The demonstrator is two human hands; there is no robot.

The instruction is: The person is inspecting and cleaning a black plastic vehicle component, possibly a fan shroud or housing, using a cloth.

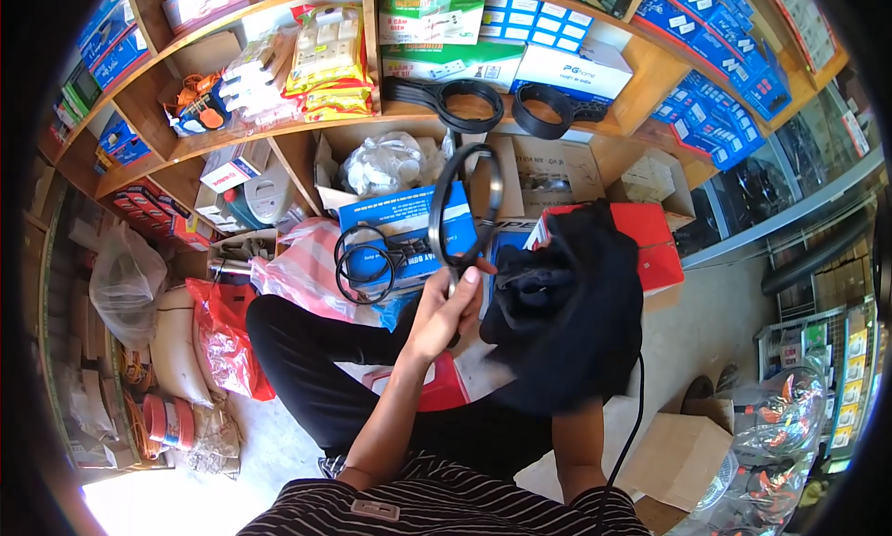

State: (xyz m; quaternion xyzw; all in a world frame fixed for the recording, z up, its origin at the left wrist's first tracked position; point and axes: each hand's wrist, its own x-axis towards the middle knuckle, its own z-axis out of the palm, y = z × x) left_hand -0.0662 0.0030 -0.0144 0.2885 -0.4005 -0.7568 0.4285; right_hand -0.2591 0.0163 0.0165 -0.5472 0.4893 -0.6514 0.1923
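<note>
My left hand [448,306] is closed around the lower part of a black ring [439,206], which stands upright in front of the shelves. The ring's inner edge has a pale shine. My right forearm [578,443] runs up into a bunched black cloth [585,322]. That cloth hangs in the air, held up at my right hand, and its lower edge is smeared by motion. My right fingers are hidden in it. Two similar black rings with short arms, a left one [469,107] and a right one [544,109], sit at the shelf edge.
Before my knees are a blue box [400,211] with a coiled black cable [365,265] on it, and a red box [658,248]. A red item [444,387] lies between my legs. Boxed goods fill the wooden shelves [344,129]. An opened carton [676,457] stands at right.
</note>
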